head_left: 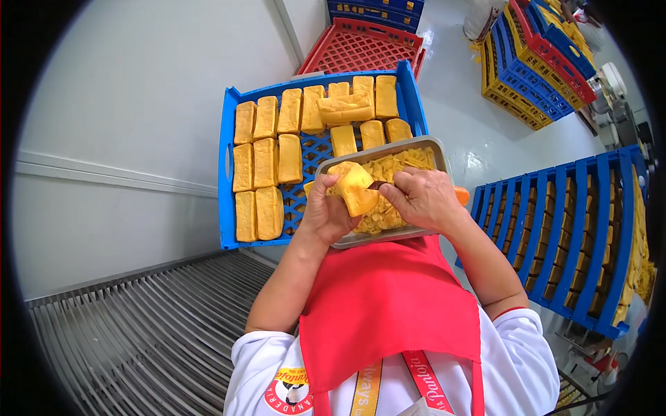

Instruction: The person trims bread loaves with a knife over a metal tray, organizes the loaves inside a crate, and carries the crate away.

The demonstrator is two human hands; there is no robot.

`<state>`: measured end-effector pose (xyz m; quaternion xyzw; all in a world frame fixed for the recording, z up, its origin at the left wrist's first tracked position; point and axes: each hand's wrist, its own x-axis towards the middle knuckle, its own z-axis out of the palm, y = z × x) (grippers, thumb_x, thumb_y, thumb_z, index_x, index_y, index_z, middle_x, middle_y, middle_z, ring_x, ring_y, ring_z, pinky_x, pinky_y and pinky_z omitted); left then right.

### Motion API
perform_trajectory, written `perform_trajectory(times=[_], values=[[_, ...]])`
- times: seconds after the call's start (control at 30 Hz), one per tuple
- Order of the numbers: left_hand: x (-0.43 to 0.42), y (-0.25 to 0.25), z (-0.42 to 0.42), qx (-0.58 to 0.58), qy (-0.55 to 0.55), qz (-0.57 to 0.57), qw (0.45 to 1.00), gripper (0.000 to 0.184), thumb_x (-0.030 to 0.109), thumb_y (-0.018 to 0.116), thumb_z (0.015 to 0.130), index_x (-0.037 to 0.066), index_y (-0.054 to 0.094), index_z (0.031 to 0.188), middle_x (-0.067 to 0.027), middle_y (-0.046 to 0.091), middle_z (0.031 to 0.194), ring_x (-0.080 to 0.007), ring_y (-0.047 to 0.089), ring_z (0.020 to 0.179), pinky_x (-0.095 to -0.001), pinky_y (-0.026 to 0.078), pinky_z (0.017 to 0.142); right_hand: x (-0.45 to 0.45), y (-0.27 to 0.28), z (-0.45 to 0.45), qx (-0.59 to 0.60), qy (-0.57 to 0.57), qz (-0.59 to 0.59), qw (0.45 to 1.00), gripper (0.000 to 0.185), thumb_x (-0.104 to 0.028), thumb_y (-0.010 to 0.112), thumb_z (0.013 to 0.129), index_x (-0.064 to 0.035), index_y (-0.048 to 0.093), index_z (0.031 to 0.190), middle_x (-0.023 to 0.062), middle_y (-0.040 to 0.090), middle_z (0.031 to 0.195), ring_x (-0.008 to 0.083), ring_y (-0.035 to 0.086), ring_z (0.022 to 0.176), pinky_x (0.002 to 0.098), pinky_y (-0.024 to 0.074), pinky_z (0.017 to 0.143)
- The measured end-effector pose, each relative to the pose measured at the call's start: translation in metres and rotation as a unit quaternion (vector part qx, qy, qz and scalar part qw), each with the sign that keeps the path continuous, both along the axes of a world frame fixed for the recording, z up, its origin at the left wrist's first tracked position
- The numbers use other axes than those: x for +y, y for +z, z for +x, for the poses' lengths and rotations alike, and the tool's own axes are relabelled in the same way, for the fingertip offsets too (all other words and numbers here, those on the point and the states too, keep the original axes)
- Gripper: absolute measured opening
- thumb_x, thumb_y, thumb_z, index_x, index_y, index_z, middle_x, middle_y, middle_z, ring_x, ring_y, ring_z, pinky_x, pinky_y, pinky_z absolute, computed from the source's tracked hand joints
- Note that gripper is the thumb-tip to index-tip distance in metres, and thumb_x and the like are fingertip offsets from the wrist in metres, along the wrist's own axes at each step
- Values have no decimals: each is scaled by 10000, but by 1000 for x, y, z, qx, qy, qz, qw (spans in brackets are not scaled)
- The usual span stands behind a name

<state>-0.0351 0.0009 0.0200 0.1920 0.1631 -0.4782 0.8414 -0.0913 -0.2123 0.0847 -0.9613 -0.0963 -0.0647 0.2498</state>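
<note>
My left hand (327, 208) is closed around a small yellow loaf of bread (357, 193), tilted above a metal tray. In my right hand (424, 197) is a knife (377, 185); only a short dark brown part shows between my fingers and the loaf, and its blade cannot be made out. The knife meets the loaf's right side. Yellow crust trimmings (399, 166) fill much of the metal tray (433, 142) under both hands. That tray rests over the near right corner of a blue crate (227, 166), where rows of whole loaves (266, 163) lie.
Behind the blue crate are a red crate (416, 52) and stacked blue crates (378, 15). Blue, yellow and red crates (531, 69) stand at the far right. Nearer right is a blue crate stack (555, 229) holding bread. A slatted metal rack (139, 333) lies at the left.
</note>
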Motion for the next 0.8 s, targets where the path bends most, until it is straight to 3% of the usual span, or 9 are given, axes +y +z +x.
perform_trajectory(times=[0.23, 0.33, 0.4, 0.43, 0.5, 0.53, 0.57, 0.7, 0.8], values=[[-6, 3, -1, -1, 7, -18, 1000, 554, 382, 670, 831, 72, 548, 1274, -103, 655, 1170, -249, 679, 1014, -388, 606, 818, 2, 6, 3, 55, 16, 5, 998, 466, -414, 606, 929, -33, 577, 662, 151, 594, 647, 363, 609, 640, 465, 463, 585], [-4, 6, -1, -55, 54, 74, 994, 489, 338, 643, 859, 40, 569, 1239, -135, 666, 1122, -268, 678, 998, -427, 590, 840, 5, 7, 5, 127, 22, -17, 992, 507, -483, 643, 890, -38, 586, 653, 148, 572, 609, 365, 606, 625, 456, 466, 582], [16, 6, 9, -204, 103, 207, 951, 533, 290, 699, 818, 20, 522, 1242, -124, 654, 1146, -254, 677, 977, -375, 577, 838, 2, 7, 4, 133, -2, -55, 990, 513, -545, 637, 857, -57, 679, 707, 148, 666, 696, 345, 658, 686, 451, 506, 623], [31, 2, 15, -200, 114, 214, 949, 533, 290, 699, 818, 20, 522, 1242, -124, 654, 1146, -254, 677, 977, -375, 577, 838, 0, 7, 2, 134, 11, -53, 990, 513, -545, 637, 857, -57, 679, 707, 148, 666, 696, 345, 658, 686, 451, 506, 623], [62, -9, 23, -450, 183, 530, 696, 616, 301, 748, 773, -30, 491, 1226, -162, 649, 1133, -297, 673, 979, -392, 562, 825, -10, 5, -2, 153, -17, -142, 978, 424, -480, 699, 822, -56, 690, 837, 143, 671, 869, 334, 671, 809, 441, 524, 708], [69, 2, 18, -454, 169, 637, 600, 725, 341, 787, 716, -63, 469, 1227, -210, 644, 1130, -365, 660, 998, -434, 539, 849, -14, 1, -5, 152, -6, -142, 978, 424, -480, 699, 822, -56, 690, 837, 143, 671, 869, 334, 671, 809, 441, 524, 708], [75, -1, 13, -446, 175, 642, 598, 725, 341, 787, 716, -63, 469, 1227, -210, 644, 1130, -365, 660, 998, -434, 539, 849, -18, -6, -8, 165, -34, -164, 972, 382, -424, 722, 807, -58, 680, 906, 138, 643, 947, 335, 668, 861, 445, 525, 742], [91, -52, -14, -431, -73, 810, 391, 913, 335, 790, 704, -16, 355, 1426, -268, 569, 1261, -411, 605, 1111, -465, 511, 912, -35, -18, -11, 207, -69, -225, 950, 348, -297, 759, 779, -59, 652, 1009, 135, 576, 1071, 347, 665, 920, 462, 529, 777], [91, -79, -23, -421, -163, 799, 398, 824, 346, 746, 764, 9, 391, 1427, -265, 540, 1281, -393, 603, 1108, -465, 513, 903, -42, -23, -16, 190, -59, -225, 954, 333, -249, 746, 770, -66, 629, 1023, 151, 572, 1081, 367, 661, 902, 475, 528, 770]])
